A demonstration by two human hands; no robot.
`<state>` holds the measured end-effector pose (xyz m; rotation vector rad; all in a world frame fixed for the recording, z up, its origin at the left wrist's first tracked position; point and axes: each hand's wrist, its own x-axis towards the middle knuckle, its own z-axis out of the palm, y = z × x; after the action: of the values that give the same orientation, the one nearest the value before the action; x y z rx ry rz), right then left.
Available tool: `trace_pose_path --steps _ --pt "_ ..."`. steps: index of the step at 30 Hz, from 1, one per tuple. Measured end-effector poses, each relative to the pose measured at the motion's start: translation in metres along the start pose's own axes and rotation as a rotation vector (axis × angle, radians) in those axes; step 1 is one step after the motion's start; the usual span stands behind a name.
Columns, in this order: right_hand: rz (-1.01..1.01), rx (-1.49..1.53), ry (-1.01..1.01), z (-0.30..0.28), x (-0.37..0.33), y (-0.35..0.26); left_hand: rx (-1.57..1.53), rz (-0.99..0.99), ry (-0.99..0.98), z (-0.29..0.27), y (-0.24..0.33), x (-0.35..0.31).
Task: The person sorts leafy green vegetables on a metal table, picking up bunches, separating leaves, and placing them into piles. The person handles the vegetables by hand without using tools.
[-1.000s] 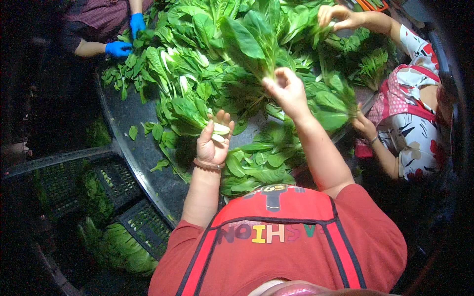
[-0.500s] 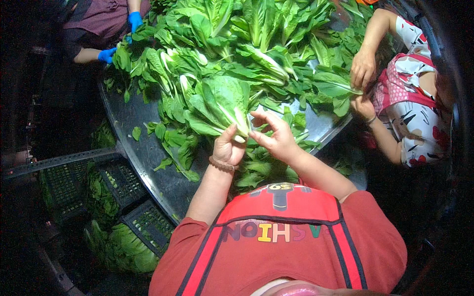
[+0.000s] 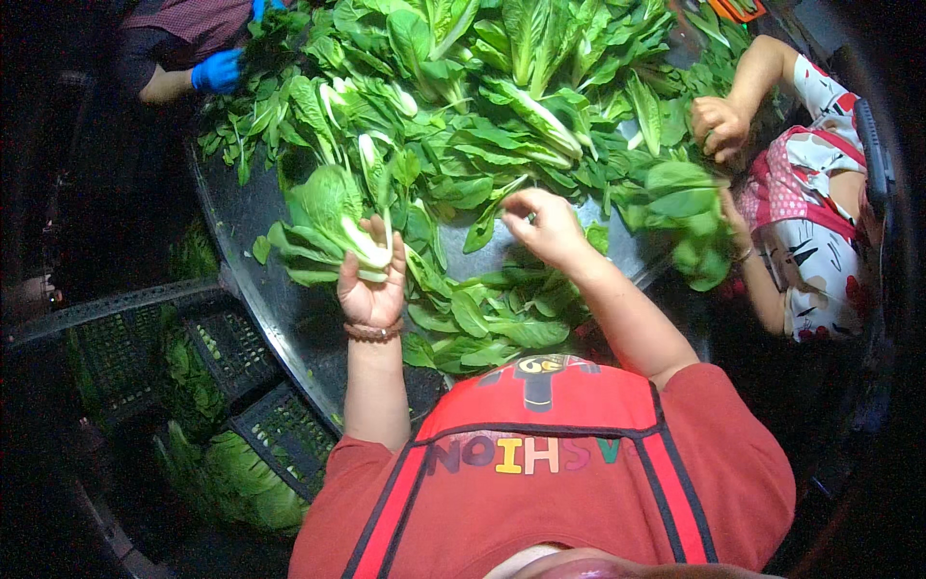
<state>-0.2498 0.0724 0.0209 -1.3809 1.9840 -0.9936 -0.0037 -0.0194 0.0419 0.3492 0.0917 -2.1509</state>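
Observation:
My left hand (image 3: 374, 289) is closed around the pale base of a head of leafy greens (image 3: 333, 217). Its broad leaves point up and left, above the table's left part. Further right, my right hand (image 3: 545, 227) hovers over the table with bent fingers and a gap between thumb and forefinger. Nothing shows in its grip. A loose leaf (image 3: 490, 220) lies just left of those fingertips. Below my hands, loose green leaves (image 3: 502, 323) are heaped at the table's near side.
Big piles of greens (image 3: 521, 106) cover the metal table (image 3: 249, 265). Across at left, a person wears blue gloves (image 3: 217, 72). At right, another person's hand (image 3: 721, 125) is beside a blurred bunch (image 3: 694, 217). Black crates (image 3: 285, 434) and greens (image 3: 241, 482) stand at lower left.
My left hand has carried the head of leafy greens left. My right hand has separated from it and moved right. The bunch by the right-hand person has swung downward.

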Motion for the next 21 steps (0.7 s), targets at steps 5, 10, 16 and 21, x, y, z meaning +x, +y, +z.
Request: trace_pose_path --steps 5,10,16,21 --pt "-0.234 -0.586 0.190 0.016 0.023 0.036 0.064 -0.050 0.149 -0.010 -0.009 0.002" --pt "-0.243 -0.289 0.175 -0.013 0.007 0.026 -0.217 -0.291 0.058 -0.009 -0.009 -0.005" --pt "0.029 -0.211 0.053 -0.026 -0.039 0.037 -0.028 -0.148 0.053 -0.010 -0.025 -0.011" --pt "-0.151 -0.101 -0.089 -0.027 -0.052 0.032 -0.064 -0.241 -0.023 -0.005 -0.045 -0.009"
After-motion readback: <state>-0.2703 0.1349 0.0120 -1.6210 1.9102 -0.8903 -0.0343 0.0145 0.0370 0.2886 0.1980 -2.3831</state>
